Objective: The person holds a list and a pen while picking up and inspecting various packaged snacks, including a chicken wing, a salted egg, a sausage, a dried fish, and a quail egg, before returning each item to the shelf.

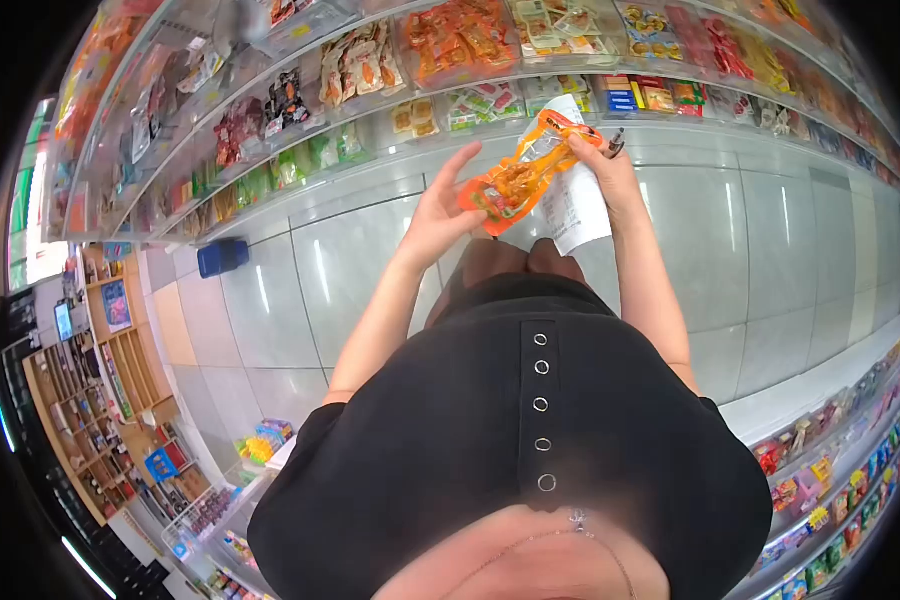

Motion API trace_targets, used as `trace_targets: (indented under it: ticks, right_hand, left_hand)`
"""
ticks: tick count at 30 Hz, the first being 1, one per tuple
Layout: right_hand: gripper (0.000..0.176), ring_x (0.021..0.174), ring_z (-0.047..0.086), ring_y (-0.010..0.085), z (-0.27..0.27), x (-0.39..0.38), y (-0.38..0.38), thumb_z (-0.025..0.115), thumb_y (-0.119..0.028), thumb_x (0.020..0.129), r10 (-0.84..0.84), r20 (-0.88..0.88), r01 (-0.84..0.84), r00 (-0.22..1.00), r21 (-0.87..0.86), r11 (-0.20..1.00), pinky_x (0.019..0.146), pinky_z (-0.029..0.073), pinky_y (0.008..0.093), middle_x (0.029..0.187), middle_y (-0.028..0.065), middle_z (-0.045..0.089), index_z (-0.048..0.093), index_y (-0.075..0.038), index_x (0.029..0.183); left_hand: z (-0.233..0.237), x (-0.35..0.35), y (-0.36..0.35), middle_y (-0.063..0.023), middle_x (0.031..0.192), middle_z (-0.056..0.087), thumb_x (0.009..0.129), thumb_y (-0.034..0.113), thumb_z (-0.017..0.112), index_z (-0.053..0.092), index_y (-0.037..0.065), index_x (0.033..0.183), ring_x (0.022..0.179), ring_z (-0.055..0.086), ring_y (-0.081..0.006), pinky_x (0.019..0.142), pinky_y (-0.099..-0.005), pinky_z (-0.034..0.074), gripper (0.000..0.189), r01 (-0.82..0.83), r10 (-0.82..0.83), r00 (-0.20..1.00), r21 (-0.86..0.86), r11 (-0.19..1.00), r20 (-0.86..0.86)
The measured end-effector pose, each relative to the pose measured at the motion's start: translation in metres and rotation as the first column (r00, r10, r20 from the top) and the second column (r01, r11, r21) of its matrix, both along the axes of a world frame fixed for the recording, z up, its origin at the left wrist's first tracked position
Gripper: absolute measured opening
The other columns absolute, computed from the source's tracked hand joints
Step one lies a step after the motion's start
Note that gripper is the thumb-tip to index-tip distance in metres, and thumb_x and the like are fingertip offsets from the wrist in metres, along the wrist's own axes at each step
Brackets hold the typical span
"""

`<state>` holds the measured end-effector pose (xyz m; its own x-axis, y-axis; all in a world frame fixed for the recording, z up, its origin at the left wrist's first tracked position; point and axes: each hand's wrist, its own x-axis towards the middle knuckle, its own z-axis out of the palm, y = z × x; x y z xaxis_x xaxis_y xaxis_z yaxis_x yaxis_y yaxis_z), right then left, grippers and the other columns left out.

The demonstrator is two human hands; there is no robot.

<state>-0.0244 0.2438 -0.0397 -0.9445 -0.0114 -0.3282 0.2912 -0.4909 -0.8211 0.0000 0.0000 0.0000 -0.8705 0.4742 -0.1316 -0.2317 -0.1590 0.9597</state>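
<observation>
An orange snack packet (pixel 518 185) with a clear window hangs slantwise between my hands. My right hand (pixel 610 170) pinches its upper end, and also holds a white printed paper (pixel 576 212) and a dark pen-like item (pixel 617 141). The paper lies partly behind the packet. At the packet's lower left, my left hand (pixel 440 215) has its fingers spread, with the thumb touching or just over the packet's edge.
Shelves with clear bins of packaged snacks (pixel 460 42) curve across the top. More stocked shelves (pixel 830 480) stand at lower right. A blue bin (pixel 222 257) sits on the tiled floor (pixel 360 275). Wooden shelving (pixel 80 415) is at left.
</observation>
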Motion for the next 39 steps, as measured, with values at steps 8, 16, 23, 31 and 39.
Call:
trace_targets:
  ticks: [8, 16, 23, 31, 39]
  right_hand:
    - [0.03, 0.075, 0.061, 0.0112, 0.013, 0.011, -0.028, 0.073, -0.017, 0.077, 0.056, -0.013, -0.057, 0.998, -0.014, 0.998, 0.066, 0.048, 0.0256, 0.09, 0.0058, 0.066, 0.065, 0.0, 0.099]
    - [0.023, 0.073, 0.058, 0.0077, 0.025, 0.015, -0.025, 0.066, -0.022, 0.085, 0.033, -0.045, -0.032, 0.998, 0.036, 0.999, 0.065, 0.046, 0.0227, 0.083, 0.0028, 0.066, 0.068, 0.0, 0.092]
    - [0.026, 0.066, 0.057, 0.0068, 0.022, 0.011, -0.017, 0.061, -0.026, 0.088, -0.015, -0.102, 0.02, 0.995, 0.047, 0.999, 0.06, 0.045, 0.0227, 0.077, 0.0019, 0.065, 0.068, -0.001, 0.089]
    - [0.027, 0.07, 0.059, 0.0096, 0.031, 0.014, -0.009, 0.059, -0.026, 0.088, 0.125, -0.013, -0.119, 0.992, 0.222, 0.968, 0.061, 0.047, 0.0251, 0.082, 0.0045, 0.066, 0.067, -0.001, 0.094]
    - [0.026, 0.069, 0.059, 0.0091, 0.043, 0.028, -0.039, 0.068, -0.022, 0.08, 0.383, 0.027, -0.381, 0.924, 0.19, 0.905, 0.066, 0.048, 0.0243, 0.078, 0.0058, 0.067, 0.068, 0.002, 0.091]
  left_hand:
    - [-0.002, 0.001, -0.017, -0.0113, 0.109, 0.062, 0.076, -0.002, 0.066, 0.043, 0.002, 0.131, 0.095, 0.06, -0.0132, 0.084, -0.0285, 0.048, 0.059, -0.014, 0.03, 0.982, -0.089, 0.996, 0.186]
    - [-0.015, -0.001, -0.004, -0.0087, 0.108, 0.062, 0.079, 0.005, 0.069, 0.05, 0.0, 0.121, 0.095, 0.061, -0.0142, 0.083, -0.0281, 0.049, 0.046, 0.025, -0.013, 0.999, -0.244, 0.969, 0.048]
    - [-0.018, -0.004, -0.008, -0.0087, 0.108, 0.062, 0.078, 0.002, 0.068, 0.05, 0.0, 0.119, 0.097, 0.059, -0.0133, 0.084, -0.0275, 0.049, 0.044, 0.057, -0.05, 0.998, -0.217, 0.975, 0.039]
    - [0.008, -0.027, -0.014, -0.0021, 0.099, 0.066, 0.069, -0.003, 0.068, 0.066, 0.01, 0.081, 0.092, 0.059, -0.0176, 0.08, -0.0288, 0.047, 0.018, -0.342, -0.003, 0.754, -0.396, 0.852, -0.657]
    - [0.037, -0.059, -0.018, -0.0009, 0.097, 0.067, 0.059, -0.005, 0.066, 0.061, 0.01, 0.063, 0.093, 0.058, -0.0238, 0.076, -0.0321, 0.048, 0.016, -0.531, -0.09, 0.341, -0.271, 0.803, -0.936]
